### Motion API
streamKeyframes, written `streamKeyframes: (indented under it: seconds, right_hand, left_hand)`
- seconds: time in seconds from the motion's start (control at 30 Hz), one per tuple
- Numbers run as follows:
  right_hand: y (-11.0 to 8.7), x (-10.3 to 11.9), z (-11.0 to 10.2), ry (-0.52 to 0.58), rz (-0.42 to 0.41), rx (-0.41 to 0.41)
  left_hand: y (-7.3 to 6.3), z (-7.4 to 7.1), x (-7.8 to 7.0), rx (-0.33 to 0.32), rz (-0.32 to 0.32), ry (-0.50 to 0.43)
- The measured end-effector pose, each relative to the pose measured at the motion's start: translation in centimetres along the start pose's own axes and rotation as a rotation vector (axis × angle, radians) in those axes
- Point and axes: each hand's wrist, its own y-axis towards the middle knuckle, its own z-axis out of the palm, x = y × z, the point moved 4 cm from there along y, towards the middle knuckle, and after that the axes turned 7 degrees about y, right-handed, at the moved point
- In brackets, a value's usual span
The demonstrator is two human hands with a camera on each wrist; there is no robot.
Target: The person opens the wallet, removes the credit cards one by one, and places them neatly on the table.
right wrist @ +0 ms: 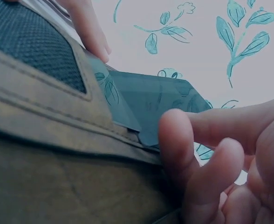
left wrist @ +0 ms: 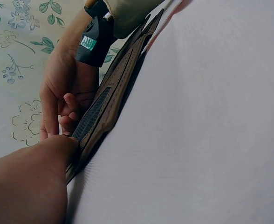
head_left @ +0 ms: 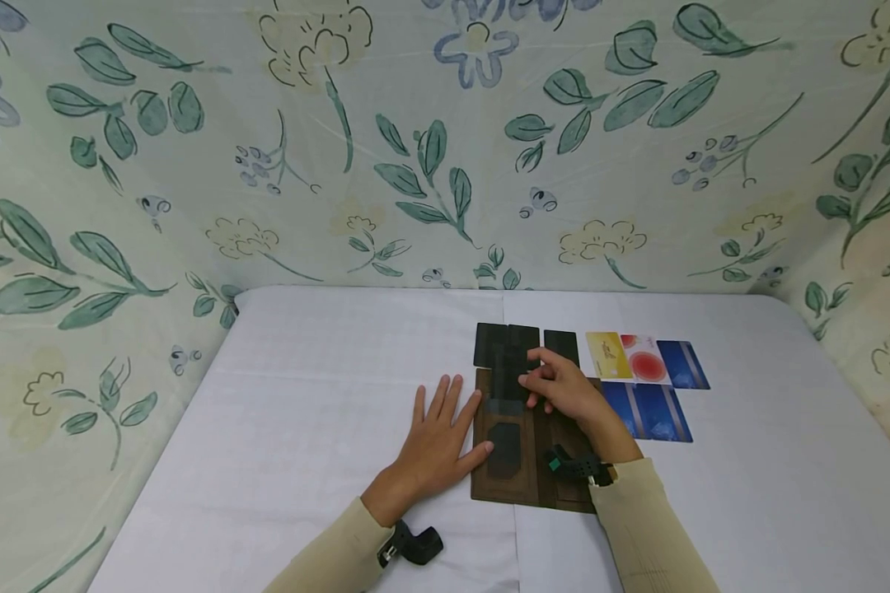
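Observation:
A brown leather wallet (head_left: 537, 486) lies spread on the white table, a dark textured panel (right wrist: 39, 44) set into its left half. Out of its upper part a dark see-through plastic sleeve (right wrist: 148, 100) sticks up. My right hand (head_left: 567, 391) is over the wallet, fingers curled, and pinches the sleeve's edge between thumb and finger. Flat and with spread fingers, my left hand (head_left: 437, 436) rests at the wallet's left side, its thumb on the leather edge. Black card-like pieces (head_left: 561, 344) lie along the wallet's top edge.
Right of the wallet lie a yellow card (head_left: 608, 356), a white card with red circles (head_left: 647, 366) and several blue cards (head_left: 656, 412). A floral cloth (head_left: 445, 165) hangs behind the white table (head_left: 282, 428). A black wrist camera (head_left: 419, 543) sits on my left wrist.

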Motion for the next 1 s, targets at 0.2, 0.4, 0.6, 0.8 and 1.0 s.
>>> streamKeyframes:
  seconds: [0.2,0.4,0.6,0.8,1.0]
  right_hand:
    - [0.9,-1.7,-0.3,-0.008,-0.003,-0.005]
    - [1.1,-1.8,-0.2,-0.025,-0.018,0.01]
    - [1.1,-1.8,0.0,-0.006,-0.042,0.03]
    - [1.2,-2.0,-0.2,-0.018,-0.041,0.031]
    - [0.8,-2.2,-0.5,-0.029,0.003,0.017]
  left_hand:
    - [0.0,0.0,0.1,0.004,-0.003,0.002]
    - [0.0,-0.1,0.1,0.005,-0.004,-0.004]
    - [-0.1,0.0,0.2,0.005,-0.004,-0.014]
    - [-0.1,0.1,0.2,0.005,-0.004,-0.005]
    - [-0.1,-0.1,0.1,0.004,-0.001,-0.006]
